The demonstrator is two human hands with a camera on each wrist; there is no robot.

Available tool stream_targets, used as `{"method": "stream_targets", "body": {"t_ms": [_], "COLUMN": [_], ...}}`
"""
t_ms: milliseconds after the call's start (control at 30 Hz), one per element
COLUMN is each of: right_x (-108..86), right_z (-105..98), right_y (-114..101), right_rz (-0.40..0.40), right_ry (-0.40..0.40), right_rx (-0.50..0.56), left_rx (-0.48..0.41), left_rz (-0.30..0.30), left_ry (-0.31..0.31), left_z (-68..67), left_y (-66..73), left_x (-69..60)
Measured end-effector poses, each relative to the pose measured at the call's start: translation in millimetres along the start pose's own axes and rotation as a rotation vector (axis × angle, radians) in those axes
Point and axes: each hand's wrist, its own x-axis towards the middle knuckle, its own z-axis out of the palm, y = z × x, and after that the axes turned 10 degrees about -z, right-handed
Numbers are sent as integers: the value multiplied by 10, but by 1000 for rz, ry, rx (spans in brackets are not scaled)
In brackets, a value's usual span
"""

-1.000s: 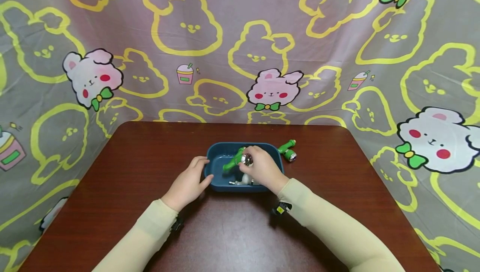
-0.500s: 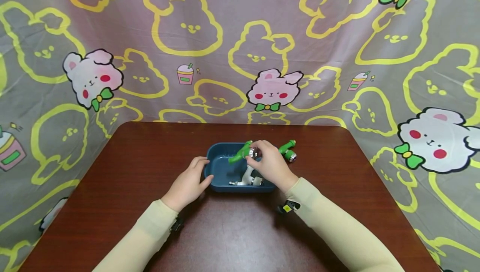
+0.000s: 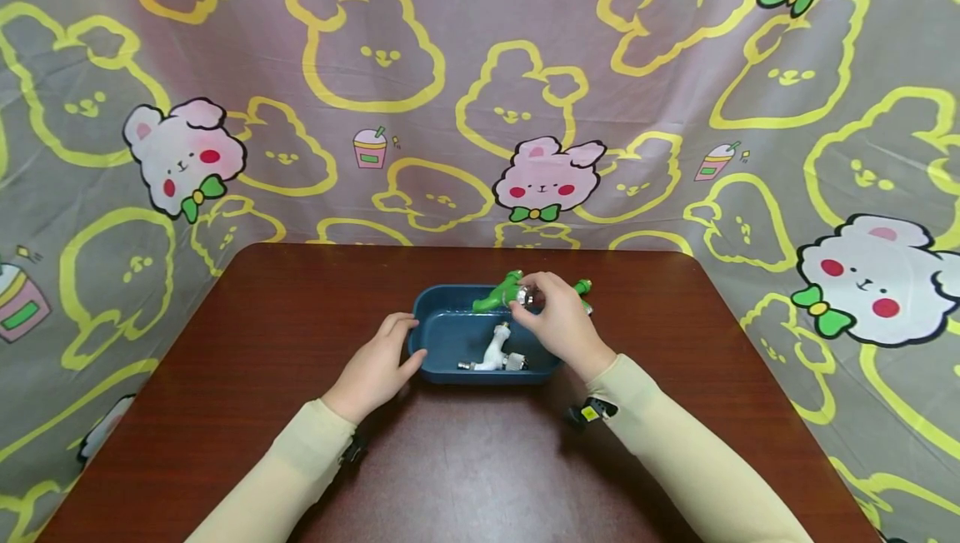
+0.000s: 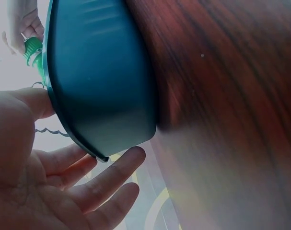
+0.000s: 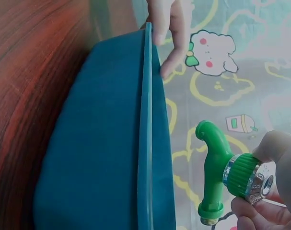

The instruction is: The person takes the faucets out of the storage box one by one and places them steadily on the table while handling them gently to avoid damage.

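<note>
My right hand point(image 3: 562, 318) pinches the ribbed green and chrome knob of a green faucet point(image 5: 215, 167), holding it above the back rim of a blue plastic basin point(image 3: 442, 335). The faucet's curved spout and brass-coloured threaded end show in the right wrist view. Inside the basin lies a white faucet point(image 3: 493, 353) with metal ends. At the basin's left end, my left hand point(image 3: 375, 364) rests on the rim with fingers spread and relaxed. Its thumb touches the edge in the left wrist view. A second green faucet point(image 3: 583, 286) lies on the table, mostly hidden behind my right hand.
The basin stands on a dark red-brown wooden table point(image 3: 300, 293), toward its far side. Behind the table hangs a grey curtain point(image 3: 442, 135) printed with cartoon animals and yellow outlines.
My right hand has lifted the green faucet out of the basin, moving it right and back. The white faucet is now fully uncovered, the second green one more hidden. The left hand stays put.
</note>
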Motion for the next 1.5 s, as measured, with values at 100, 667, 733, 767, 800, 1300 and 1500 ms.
{"method": "stream_targets", "body": {"t_ms": [100,667,733,767,800,1300,1500], "right_x": [-17,-67,-79,-84,-90,-181,-208], "right_z": [-31,-216,-241,-253,-265,-453,-519], "right_y": [28,232,266,283,302,576,699], "right_rz": [13,35,42,43,43,72,83], "right_ry": [8,103,106,108,113,182,205], "right_rx": [1,-15,-15,-16,-15,-82,-99], "left_rx": [0,-1,0,0,1,-6,-8], "left_rz": [0,1,1,2,3,-3,-7], "left_ry": [1,5,6,8,8,7,3], "left_z": [-5,-4,-3,-3,-1,5,4], "left_y": [5,-6,-7,-9,-11,2,9], "left_x": [-3,2,3,4,5,-3,-1]}}
